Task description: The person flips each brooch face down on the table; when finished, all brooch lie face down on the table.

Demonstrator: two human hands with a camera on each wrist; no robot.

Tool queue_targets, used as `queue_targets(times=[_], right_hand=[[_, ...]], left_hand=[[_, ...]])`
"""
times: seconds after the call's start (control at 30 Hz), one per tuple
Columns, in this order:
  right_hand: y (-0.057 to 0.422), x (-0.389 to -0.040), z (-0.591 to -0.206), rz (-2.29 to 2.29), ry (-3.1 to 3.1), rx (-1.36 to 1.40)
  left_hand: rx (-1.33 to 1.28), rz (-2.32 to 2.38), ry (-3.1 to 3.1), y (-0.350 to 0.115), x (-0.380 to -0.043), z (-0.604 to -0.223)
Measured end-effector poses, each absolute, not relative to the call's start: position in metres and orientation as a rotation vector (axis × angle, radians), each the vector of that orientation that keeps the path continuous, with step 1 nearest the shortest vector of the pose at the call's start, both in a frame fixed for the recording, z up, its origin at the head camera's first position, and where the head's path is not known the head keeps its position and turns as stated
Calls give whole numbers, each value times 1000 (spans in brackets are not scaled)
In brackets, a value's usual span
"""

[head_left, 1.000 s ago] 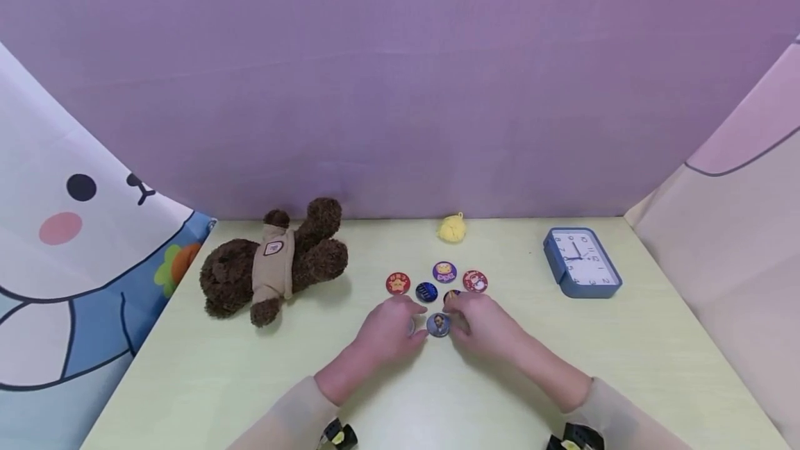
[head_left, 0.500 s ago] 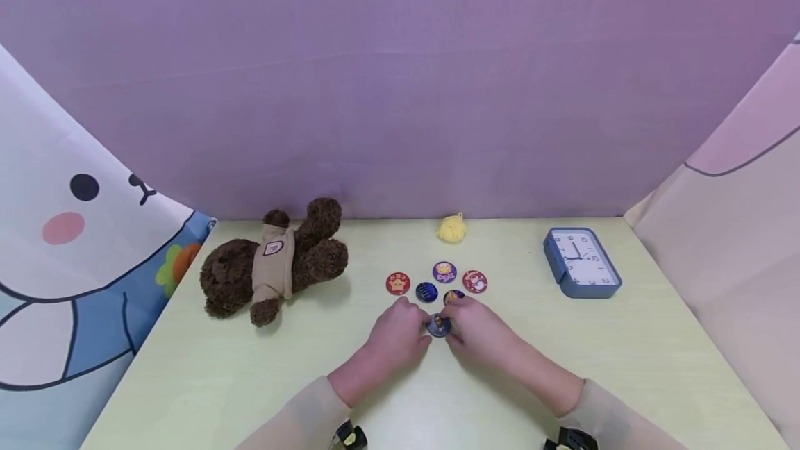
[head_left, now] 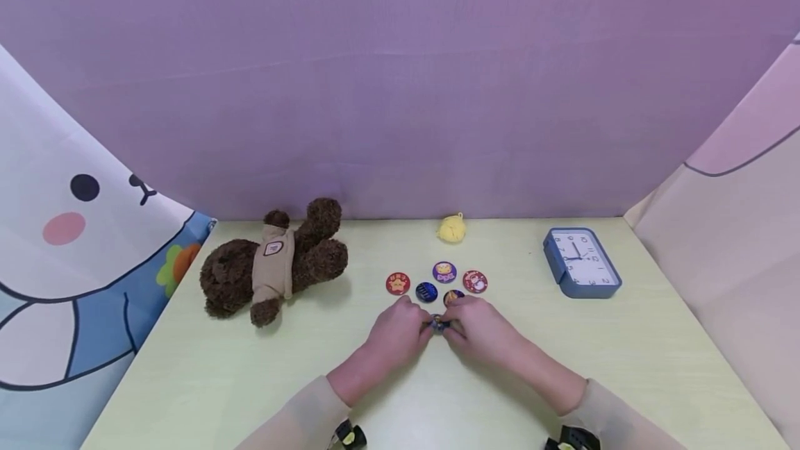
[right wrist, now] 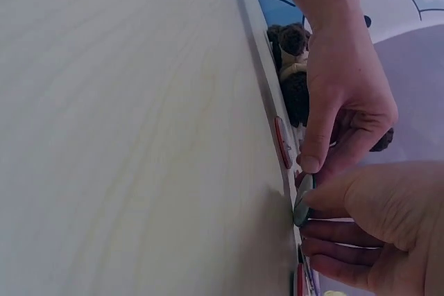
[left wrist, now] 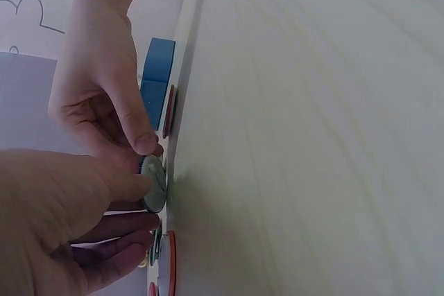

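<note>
A round pin badge (head_left: 438,323) with a dark bluish face is tilted up between the two hands, just over the table. My left hand (head_left: 396,333) pinches its left side, and my right hand (head_left: 484,325) pinches the opposite side. The grey back of the badge (left wrist: 155,184) faces the left wrist camera, the left thumb lying against it. From the right wrist, the same badge (right wrist: 304,202) shows between the fingertips of both hands. Just beyond the hands lie a dark blue badge (head_left: 426,292) and a dark badge with orange (head_left: 453,296).
Farther back lie a red star badge (head_left: 398,283), a purple badge (head_left: 444,271) and a red-and-white badge (head_left: 475,281). A brown teddy bear (head_left: 273,262) lies at left, a yellow plush charm (head_left: 452,228) near the back edge, and a blue clock (head_left: 582,262) at right.
Both hands have closed in on the badge from its sides. It lay face up between them and is now tilted, its face foreshortened in the head view. The other badges have stayed put.
</note>
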State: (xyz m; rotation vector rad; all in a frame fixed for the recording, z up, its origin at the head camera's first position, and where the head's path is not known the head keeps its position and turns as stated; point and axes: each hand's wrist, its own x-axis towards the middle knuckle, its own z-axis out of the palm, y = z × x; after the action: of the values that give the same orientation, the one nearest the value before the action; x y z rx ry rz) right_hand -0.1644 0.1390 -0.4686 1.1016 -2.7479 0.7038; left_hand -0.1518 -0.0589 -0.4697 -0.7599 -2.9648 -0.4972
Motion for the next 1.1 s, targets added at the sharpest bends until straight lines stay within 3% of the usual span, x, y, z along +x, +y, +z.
queue_targets(times=[1.1], right_hand=[[131, -172, -472, 795, -2864, 801]], left_hand=[[-623, -682, -2922, -51, -162, -477]])
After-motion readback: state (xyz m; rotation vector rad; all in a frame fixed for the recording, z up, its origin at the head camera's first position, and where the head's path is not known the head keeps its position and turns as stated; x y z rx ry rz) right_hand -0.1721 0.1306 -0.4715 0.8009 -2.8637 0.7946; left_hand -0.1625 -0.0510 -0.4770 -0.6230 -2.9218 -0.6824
